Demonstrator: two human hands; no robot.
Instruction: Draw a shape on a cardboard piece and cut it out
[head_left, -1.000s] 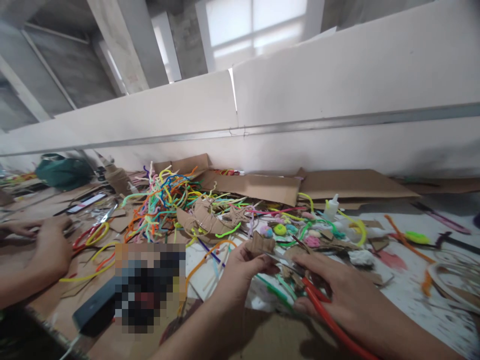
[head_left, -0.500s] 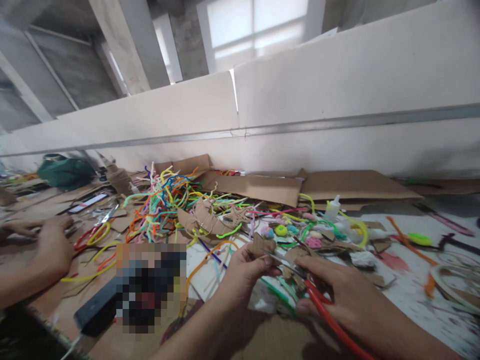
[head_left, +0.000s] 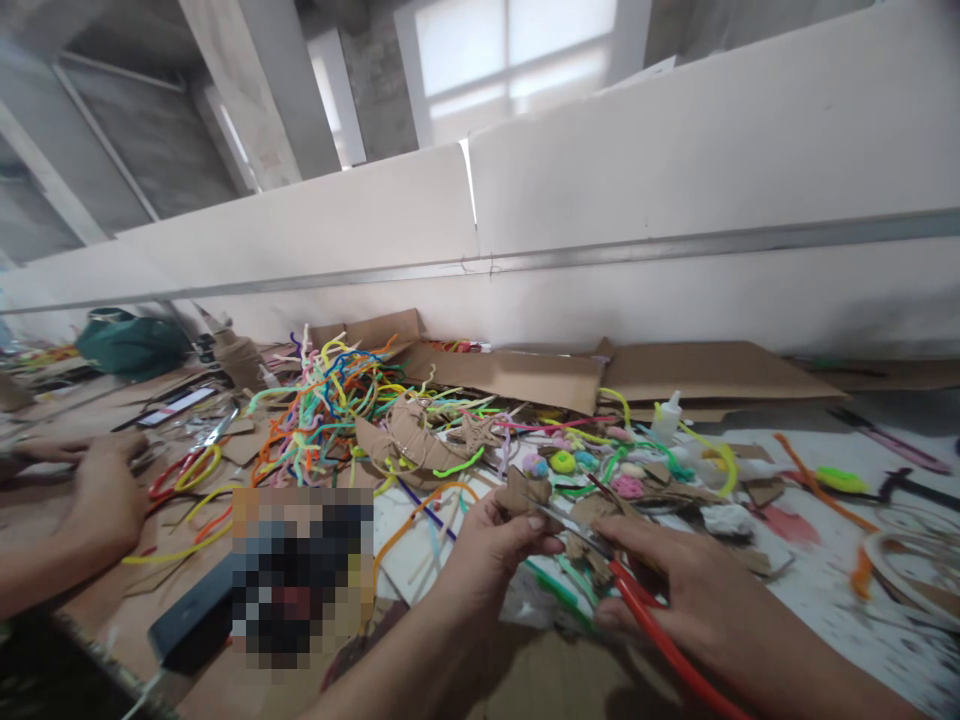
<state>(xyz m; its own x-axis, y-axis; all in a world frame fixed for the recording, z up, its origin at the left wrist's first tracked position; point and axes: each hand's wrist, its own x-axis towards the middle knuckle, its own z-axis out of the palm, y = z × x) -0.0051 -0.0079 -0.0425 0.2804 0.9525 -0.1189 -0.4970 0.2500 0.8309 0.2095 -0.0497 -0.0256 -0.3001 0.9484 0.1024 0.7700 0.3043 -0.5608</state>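
My left hand (head_left: 491, 545) pinches a small brown cardboard piece (head_left: 525, 492) between thumb and fingers, low in the middle of the view. My right hand (head_left: 686, 595) grips red-handled scissors (head_left: 622, 590); their metal blades (head_left: 566, 522) point left and meet the cardboard piece. Both hands hover just above a table littered with craft scraps.
A tangle of coloured pipe cleaners (head_left: 330, 405) lies behind my left hand. Flat cardboard sheets (head_left: 525, 375) lean by the white wall. A small glue bottle (head_left: 666, 415) stands right of centre. Another person's hands (head_left: 97, 495) work at the left. A dark box (head_left: 187, 620) sits near the front edge.
The blades have closed a little further into the cardboard piece, and my left hand has shifted slightly down. The other person's hands stay where they were.
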